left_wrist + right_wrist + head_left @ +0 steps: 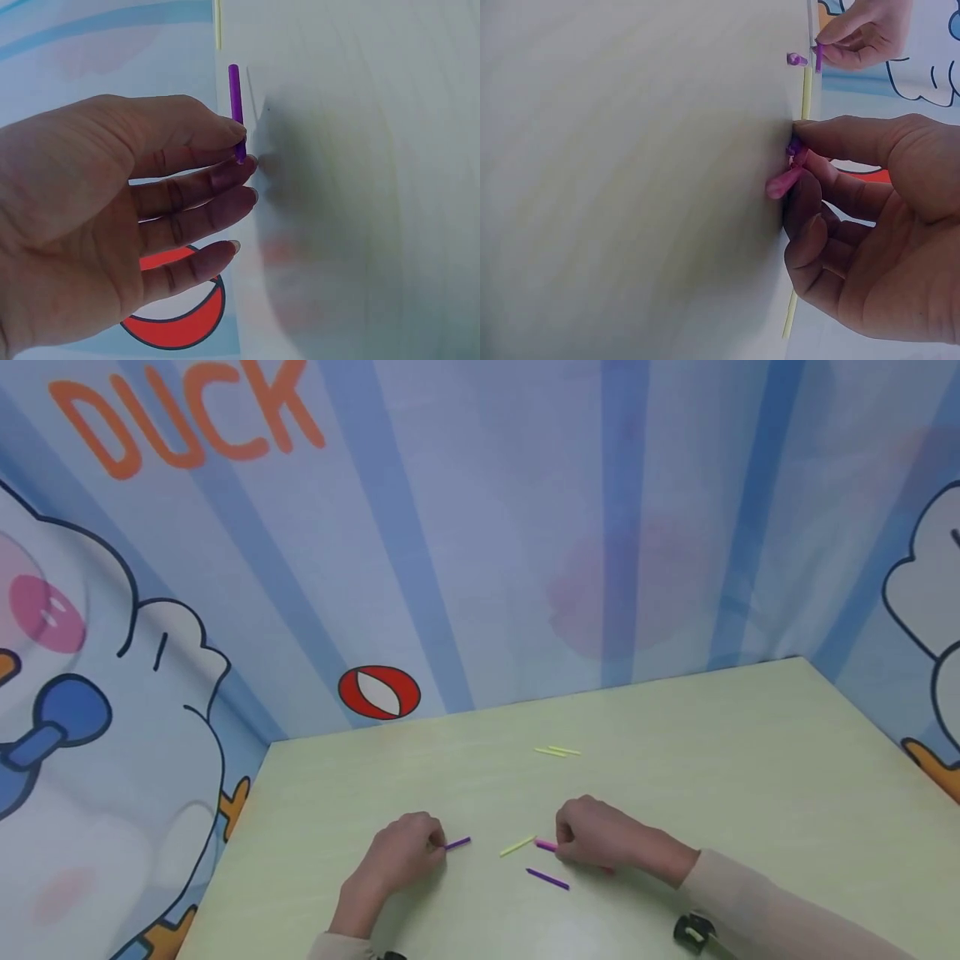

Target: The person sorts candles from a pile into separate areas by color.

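Note:
My left hand (405,852) pinches a thin purple stick (235,94) near one end between thumb and index finger, the other fingers loosely spread. To its right, my right hand (596,831) is low over the table, thumb and index fingertips pinching another purple stick (792,150). A pink stick (782,184) lies against those same fingertips, partly hidden by them. Between the hands lies a yellow stick (517,847), slanting on the table. Nearer to me is a loose purple stick (547,878).
Farther back on the pale table (712,752) lie two yellow sticks (558,752) side by side. A striped, printed backdrop (510,527) rises along the table's back and sides. A black wrist strap (693,932) shows by the right sleeve.

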A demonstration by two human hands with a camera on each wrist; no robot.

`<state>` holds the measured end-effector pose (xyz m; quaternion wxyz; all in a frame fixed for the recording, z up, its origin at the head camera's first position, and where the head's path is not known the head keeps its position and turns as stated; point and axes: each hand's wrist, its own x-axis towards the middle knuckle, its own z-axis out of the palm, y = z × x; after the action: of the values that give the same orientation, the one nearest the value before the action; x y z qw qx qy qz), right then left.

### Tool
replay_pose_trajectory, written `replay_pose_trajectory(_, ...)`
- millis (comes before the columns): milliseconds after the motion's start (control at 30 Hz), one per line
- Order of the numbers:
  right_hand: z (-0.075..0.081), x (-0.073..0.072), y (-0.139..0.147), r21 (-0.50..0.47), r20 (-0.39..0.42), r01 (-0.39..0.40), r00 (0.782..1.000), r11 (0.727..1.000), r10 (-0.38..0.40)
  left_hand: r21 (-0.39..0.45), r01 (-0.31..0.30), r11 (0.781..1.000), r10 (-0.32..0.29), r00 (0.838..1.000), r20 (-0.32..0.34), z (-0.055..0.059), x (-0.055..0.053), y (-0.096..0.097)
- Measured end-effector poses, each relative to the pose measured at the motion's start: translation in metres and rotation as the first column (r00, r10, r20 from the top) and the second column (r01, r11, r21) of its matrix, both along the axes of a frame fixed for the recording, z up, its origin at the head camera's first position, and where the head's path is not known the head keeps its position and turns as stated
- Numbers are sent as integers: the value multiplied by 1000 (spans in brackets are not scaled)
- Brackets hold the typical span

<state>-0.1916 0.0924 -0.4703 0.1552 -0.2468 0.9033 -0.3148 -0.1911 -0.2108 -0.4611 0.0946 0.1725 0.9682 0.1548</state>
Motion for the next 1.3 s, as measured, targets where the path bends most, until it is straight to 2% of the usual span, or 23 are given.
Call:
replay_pose_trajectory(500, -2, -2, 0, 8, -1, 7, 1000, 1000, -7, -15, -14, 1000, 14, 1000, -9, 4, 2, -7)
replay_pose_trajectory(833, 0, 0, 1, 2, -10, 4, 1000, 1000, -4, -22, -14, 1000, 13, 1000, -18, 0, 1, -8)
replay_pose_trajectory(1300, 1, 0, 2, -24, -19, -15, 1000, 1000, 15, -18, -46, 999, 45, 999, -28, 0, 5, -5)
